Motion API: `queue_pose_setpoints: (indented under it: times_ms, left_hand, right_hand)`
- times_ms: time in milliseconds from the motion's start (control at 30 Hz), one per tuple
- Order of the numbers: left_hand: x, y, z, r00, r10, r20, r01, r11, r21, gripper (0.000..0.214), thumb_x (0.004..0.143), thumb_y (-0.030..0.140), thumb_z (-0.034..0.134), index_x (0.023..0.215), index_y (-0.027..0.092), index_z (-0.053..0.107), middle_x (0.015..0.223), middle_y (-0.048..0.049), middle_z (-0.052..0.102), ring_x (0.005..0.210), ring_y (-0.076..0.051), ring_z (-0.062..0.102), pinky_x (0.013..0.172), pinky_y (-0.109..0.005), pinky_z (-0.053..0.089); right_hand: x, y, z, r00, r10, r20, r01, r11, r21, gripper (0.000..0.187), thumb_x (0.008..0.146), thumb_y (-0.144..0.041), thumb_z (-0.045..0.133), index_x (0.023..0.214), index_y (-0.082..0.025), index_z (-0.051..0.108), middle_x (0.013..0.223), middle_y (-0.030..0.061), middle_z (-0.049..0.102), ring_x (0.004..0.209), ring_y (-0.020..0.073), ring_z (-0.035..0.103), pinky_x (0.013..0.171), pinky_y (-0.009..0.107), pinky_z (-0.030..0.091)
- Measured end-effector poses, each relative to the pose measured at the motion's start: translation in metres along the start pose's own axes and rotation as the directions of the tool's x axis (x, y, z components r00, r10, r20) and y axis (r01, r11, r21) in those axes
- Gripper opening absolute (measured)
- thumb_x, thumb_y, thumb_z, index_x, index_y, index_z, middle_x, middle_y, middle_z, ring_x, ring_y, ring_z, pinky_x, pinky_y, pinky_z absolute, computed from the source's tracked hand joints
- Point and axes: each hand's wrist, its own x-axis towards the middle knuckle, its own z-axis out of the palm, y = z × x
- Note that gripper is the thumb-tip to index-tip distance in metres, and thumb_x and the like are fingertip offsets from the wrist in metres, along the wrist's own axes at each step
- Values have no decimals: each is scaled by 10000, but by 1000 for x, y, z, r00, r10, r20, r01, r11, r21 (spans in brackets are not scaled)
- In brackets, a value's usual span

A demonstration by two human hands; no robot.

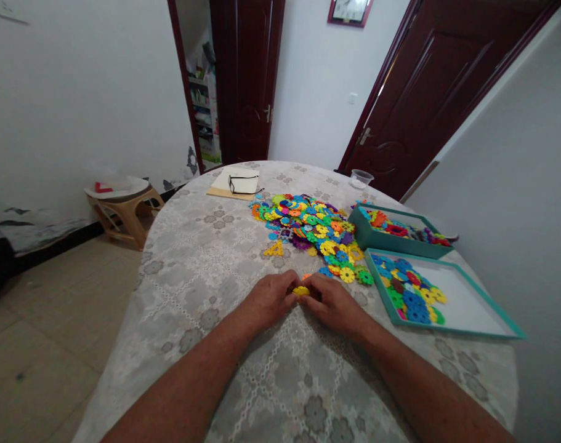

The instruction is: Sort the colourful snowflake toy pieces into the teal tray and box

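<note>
My left hand (271, 298) and my right hand (332, 300) meet near the middle of the table, fingers closed from both sides on a yellow notched disc (301, 290). Whether it is one piece or several joined together, I cannot tell; the fingers cover its edges. Just beyond my hands spreads a heap of colourful notched plastic discs (312, 224). An orange disc (306, 277) lies right behind my fingers. A little to the left of the heap's near side sits a yellow triangular piece (274, 248).
On the right, a shallow teal tray (481, 292) holds discs at its left end. Behind it stands a deeper teal box (377, 239) with more pieces. Glasses (236, 186) rest on a notebook (220, 183) at the far left; a clear plastic bowl (361, 178) sits at the far right.
</note>
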Motion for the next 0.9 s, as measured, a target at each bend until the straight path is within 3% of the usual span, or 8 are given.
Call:
queue_pose_setpoints:
  times_ms: [100,200,367,533,600,667,767,900]
  left_hand:
    - [0,1,-2,1000,22,17,-19,992,-122,102,927,265,620,1027,244,632,931,23,748,847,-165,677,742,-265,463]
    - [1,-2,-2,999,32,-7,-33,996,-88,111,941,306,618,1025,236,639,914,3,734,831,-179,663,770,-296,494]
    - [2,-13,0,967,248,-54,-242,965,98,238,957,251,582,1180,224,659,1212,-96,713,1155,-263,621,1044,-434,477]
    - [3,-15,3,954,297,-35,-282,931,233,267,945,210,606,1201,222,677,1219,-100,719,1164,-274,608,1066,-469,466]
    - [3,-17,5,955,292,-55,-270,929,253,267,939,206,634,1200,222,682,1216,-95,723,1163,-271,609,1062,-466,468]
    - [4,-19,6,958,280,-61,-254,929,269,270,939,204,651,1206,222,689,1226,-91,722,1170,-271,606,1058,-463,469]
    - [5,-22,8,961,271,-57,-245,928,281,266,949,206,654,1211,226,700,1239,-86,720,1175,-269,604,1056,-458,469]
    - [6,-23,9,962,268,-59,-241,928,285,250,963,212,646,1204,229,710,1236,-80,720,1172,-258,608,1062,-451,465]
  right_hand:
    - [0,-7,-4,1000,-17,7,18,999,-41,55,936,-217,616,883,-205,621,861,6,634,808,164,580,711,271,396]
    - [1,-9,-20,999,2,-36,-6,995,-104,57,895,-170,603,872,-219,587,828,-10,626,774,158,574,688,265,388]
    - [-5,9,-73,956,44,-291,-137,942,-306,297,909,-150,541,1194,-210,600,1107,82,699,978,225,634,853,321,452]
    - [-27,54,-120,849,271,-454,-506,666,-548,237,925,-177,544,1145,-169,633,1103,160,693,974,288,649,826,363,453]
    - [-32,69,-129,803,347,-484,-592,549,-590,195,936,-190,533,1088,-148,649,1027,178,690,922,306,649,783,375,449]
    - [-33,75,-129,788,306,-534,-611,495,-618,201,945,-199,529,1084,-126,655,1028,203,677,958,330,636,804,393,451]
    - [-25,66,-113,838,121,-532,-481,622,-617,208,971,-208,523,1109,-124,654,1089,197,666,1060,326,608,909,403,446]
    - [-10,34,-70,963,29,-268,-147,888,-435,174,1010,-254,534,1101,-174,659,1086,116,689,1019,242,625,907,334,448]
